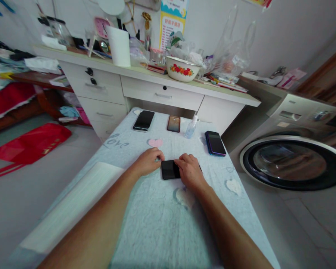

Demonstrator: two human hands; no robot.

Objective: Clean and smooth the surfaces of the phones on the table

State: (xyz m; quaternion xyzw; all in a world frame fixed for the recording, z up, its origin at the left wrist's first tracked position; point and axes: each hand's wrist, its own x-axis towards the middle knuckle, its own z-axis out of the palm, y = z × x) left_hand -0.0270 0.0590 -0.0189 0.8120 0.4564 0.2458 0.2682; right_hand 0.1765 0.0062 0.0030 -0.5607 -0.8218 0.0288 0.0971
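Mid-frame, your left hand (149, 161) and right hand (192, 171) curl at the phone (169, 170), grips unclear. An upper-centre bowl (182, 71) holds plastic (184, 51).

A room in a home, a front-loading washing machine (294, 160) on the right, a white cabinet with drawers (164, 92), a pink clock (101, 27), a flowery bowl (182, 70), a cloth with hearts and "love" (148, 224)

on a patterned tablecloth (154, 224), the right hand (192, 171) rests over a black phone (169, 170); the left hand (148, 161) curls at its ten o'clock corner. from that phone, a pale-edged phone (144, 120) lies toward eleven, a brown phone-shaped item (173, 123) at twelve, a spray bottle (190, 129) at one, a purple-edged phone (215, 143) at two, a washing machine (280, 121) near three.
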